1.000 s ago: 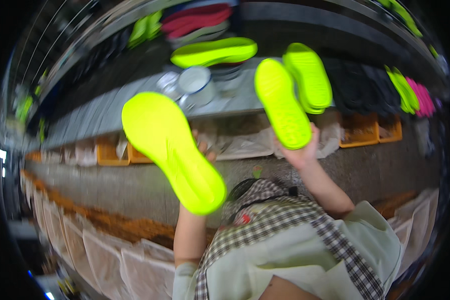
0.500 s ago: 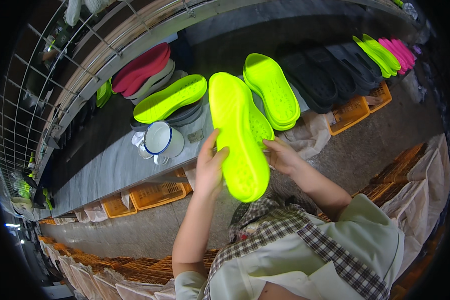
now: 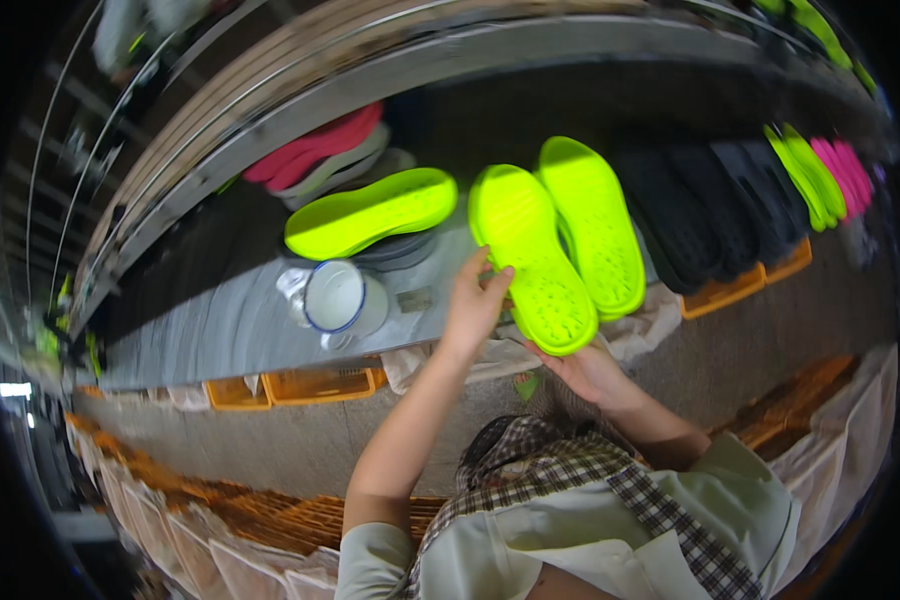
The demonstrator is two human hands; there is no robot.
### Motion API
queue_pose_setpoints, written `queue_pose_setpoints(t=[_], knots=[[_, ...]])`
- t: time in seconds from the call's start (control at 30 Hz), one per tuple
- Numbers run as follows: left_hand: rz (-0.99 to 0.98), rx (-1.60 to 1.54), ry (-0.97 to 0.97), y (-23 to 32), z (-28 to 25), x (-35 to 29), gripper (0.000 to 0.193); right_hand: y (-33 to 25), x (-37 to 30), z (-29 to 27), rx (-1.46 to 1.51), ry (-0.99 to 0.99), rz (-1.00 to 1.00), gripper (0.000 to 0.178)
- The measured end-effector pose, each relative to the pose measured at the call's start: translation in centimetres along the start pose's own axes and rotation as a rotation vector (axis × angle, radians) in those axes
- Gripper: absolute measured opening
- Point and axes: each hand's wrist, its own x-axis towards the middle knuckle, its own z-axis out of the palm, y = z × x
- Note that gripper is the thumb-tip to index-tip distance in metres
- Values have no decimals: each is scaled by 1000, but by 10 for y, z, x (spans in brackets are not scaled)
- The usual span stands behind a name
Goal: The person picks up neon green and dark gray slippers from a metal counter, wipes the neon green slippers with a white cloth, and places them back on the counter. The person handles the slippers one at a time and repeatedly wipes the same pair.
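I hold a neon-yellow shoe sole between both hands, slanted above the table's near edge, its dimpled heel end toward me. My left hand pinches its left edge with thumb and fingers. Around the heel end closes my right hand, its fingers partly hidden beneath. Just right of it lies a stack of matching neon-yellow soles, close against the held one. Another neon-yellow sole rests to the left on dark grey soles. Whether a second sole sits under the held one, I cannot tell.
A white enamel mug with a blue rim stands on the grey table. Behind are red soles; to the right, black soles and pink ones. Orange crates sit below the edge. A wire rack rises left.
The held sole has moved away from me and down toward the right-hand stack. Its dimpled face now shows fully; the second sole seen behind it is no longer visible separately. My view has shifted.
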Motion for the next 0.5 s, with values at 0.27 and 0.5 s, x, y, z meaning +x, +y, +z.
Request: queue_pose_setpoints(t=[0.27,0.5], knots=[[187,296,-90,-22,-76,-99,36,24,7,-1,1,122,-74,32],[2,143,162,-82,-201,-263,32,121,-23,81,-350,52,407,21]])
